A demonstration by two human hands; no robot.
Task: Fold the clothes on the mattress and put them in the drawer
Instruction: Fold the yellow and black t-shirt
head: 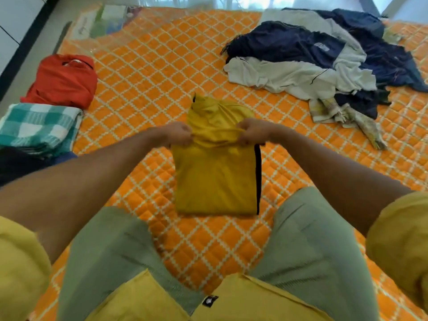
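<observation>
A yellow shirt [215,179] with a black side stripe lies partly folded on the orange quilted mattress [150,72], between my knees. My left hand [178,134] pinches its left edge at the fold line. My right hand [253,133] grips the right edge at the same height. The shirt's upper part bunches up beyond my hands. A heap of unfolded clothes [324,56], navy, white and patterned, lies at the far right. A folded red garment [64,79] and a folded green checked cloth [39,126] sit at the left edge.
A dark folded item [20,163] lies under my left forearm, near the checked cloth. A plastic-wrapped package [102,22] lies at the mattress's far left corner. A pale floor with a dark strip [25,45] runs along the left side. No drawer is in view.
</observation>
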